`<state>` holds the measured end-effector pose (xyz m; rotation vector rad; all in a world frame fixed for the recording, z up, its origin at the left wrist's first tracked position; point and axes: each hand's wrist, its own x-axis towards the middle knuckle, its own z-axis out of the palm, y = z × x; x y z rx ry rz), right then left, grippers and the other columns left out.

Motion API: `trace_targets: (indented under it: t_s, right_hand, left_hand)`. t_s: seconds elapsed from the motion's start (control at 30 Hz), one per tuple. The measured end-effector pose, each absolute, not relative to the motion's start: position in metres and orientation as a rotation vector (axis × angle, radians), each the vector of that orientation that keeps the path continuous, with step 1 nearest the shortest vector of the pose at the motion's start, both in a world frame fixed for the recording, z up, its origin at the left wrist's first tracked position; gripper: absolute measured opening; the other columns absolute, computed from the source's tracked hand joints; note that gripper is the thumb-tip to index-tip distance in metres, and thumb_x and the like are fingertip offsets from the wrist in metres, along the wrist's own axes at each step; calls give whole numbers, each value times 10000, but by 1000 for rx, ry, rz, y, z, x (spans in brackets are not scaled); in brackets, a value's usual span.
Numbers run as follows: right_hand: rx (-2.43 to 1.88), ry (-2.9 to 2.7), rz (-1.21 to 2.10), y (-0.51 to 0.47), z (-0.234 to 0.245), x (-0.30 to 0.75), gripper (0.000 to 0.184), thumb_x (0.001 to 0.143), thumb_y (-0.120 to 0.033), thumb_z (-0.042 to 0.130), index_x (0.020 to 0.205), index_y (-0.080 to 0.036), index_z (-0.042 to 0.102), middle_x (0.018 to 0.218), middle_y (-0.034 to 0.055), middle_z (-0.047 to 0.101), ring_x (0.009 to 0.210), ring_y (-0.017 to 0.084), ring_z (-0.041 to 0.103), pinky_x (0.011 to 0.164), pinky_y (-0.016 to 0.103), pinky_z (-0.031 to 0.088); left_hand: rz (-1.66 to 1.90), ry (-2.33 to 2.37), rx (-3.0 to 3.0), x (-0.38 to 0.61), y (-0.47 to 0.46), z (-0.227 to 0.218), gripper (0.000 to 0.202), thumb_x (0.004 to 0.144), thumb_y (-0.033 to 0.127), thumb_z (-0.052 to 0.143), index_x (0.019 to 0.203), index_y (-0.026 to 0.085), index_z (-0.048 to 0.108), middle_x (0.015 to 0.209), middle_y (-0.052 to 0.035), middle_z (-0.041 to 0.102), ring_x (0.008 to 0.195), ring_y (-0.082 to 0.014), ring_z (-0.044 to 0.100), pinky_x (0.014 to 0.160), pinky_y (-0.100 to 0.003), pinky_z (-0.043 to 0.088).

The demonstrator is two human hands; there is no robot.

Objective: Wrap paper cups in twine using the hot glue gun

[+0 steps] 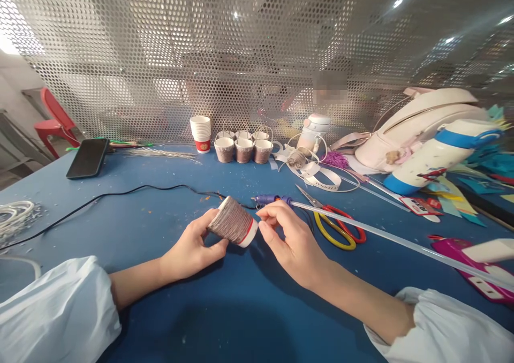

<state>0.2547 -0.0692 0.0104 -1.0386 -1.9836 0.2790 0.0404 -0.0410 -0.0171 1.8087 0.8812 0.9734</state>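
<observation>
My left hand (198,249) grips a paper cup (233,221) wound with grey-brown yarn, tilted on its side with the base toward the right. A red band and a white strip stay bare near that base. Close to the base, my right hand (289,240) has thumb and forefinger drawn together; anything between them is too small to make out. Just behind those fingers lies a blue glue gun (269,198), a long clear glue stick (385,233) running from it to the right. Scissors (333,221) with yellow and red handles rest beside my right hand.
At the back stand stacked paper cups (201,133) and several yarn-wrapped cups (243,150) with handles. A phone (87,158) lies back left; a black cable (120,193) crosses the table. On the right are a bottle (441,157), a pale bag (401,133) and a magenta power strip (461,261).
</observation>
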Motion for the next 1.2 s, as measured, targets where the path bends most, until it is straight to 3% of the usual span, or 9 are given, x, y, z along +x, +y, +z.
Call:
trace_targets:
  t_s: [0.23, 0.33, 0.47, 0.63, 0.83, 0.97, 1.2]
  right_hand:
    - [-1196, -1884, 725, -72, -8, 243, 556, 788, -278, 669, 1275, -171, 423, 1171, 134, 613, 958, 214, 654, 794, 367, 581]
    - [-1195, -1809, 868, -71, -14, 240, 533, 786, -243, 665, 1265, -168, 444, 1132, 118, 650, 952, 210, 669, 838, 378, 571]
    - [-1219, -1742, 930, -67, -18, 241, 551, 776, -251, 677, 1268, -180, 438, 1160, 112, 647, 1020, 220, 655, 910, 395, 541]
    - [-1230, -1705, 989, -65, -19, 242, 518, 795, -260, 655, 1262, -195, 441, 1159, 84, 657, 1042, 208, 650, 927, 366, 532]
    - [-1184, -1700, 1040, -66, -18, 244, 438, 834, -272, 618, 1240, -204, 467, 1121, 68, 674, 1028, 200, 662, 910, 344, 542]
    - [-1173, -1695, 1047, -64, -21, 244, 451, 825, -253, 628, 1242, -208, 463, 1145, 66, 665, 1029, 191, 662, 918, 336, 539]
    - [-1188, -1701, 1042, -63, -23, 244, 447, 830, -264, 618, 1244, -211, 459, 1142, 64, 666, 1017, 186, 665, 911, 334, 538]
  left_hand:
    - [952, 811, 1597, 40, -40, -14, 237, 792, 240, 622, 1020, 177, 623, 992, -62, 641, 980, -216, 579, 865, -294, 446]
    - [914, 762, 1575, 38, -39, -14, 256, 816, 277, 615, 1056, 190, 608, 989, -46, 633, 945, -198, 576, 845, -283, 448]
    - [992, 716, 1562, 36, -36, -19, 198, 898, 332, 492, 934, 175, 608, 858, -24, 580, 770, -156, 533, 750, -281, 454]
    - [1050, 680, 1510, 36, -32, -25, 319, 927, 350, 363, 936, 164, 623, 916, -62, 568, 804, -184, 523, 686, -296, 484]
    - [1042, 807, 1581, 39, -35, -17, 200, 899, 317, 481, 870, 162, 605, 844, -18, 534, 694, -132, 517, 657, -274, 475]
    - [1016, 863, 1597, 40, -35, -16, 247, 907, 347, 478, 777, 158, 569, 763, -1, 516, 659, -123, 528, 648, -273, 457]
    - [985, 826, 1528, 39, -32, -23, 275, 916, 363, 444, 767, 160, 554, 764, -3, 520, 671, -126, 536, 674, -282, 457]
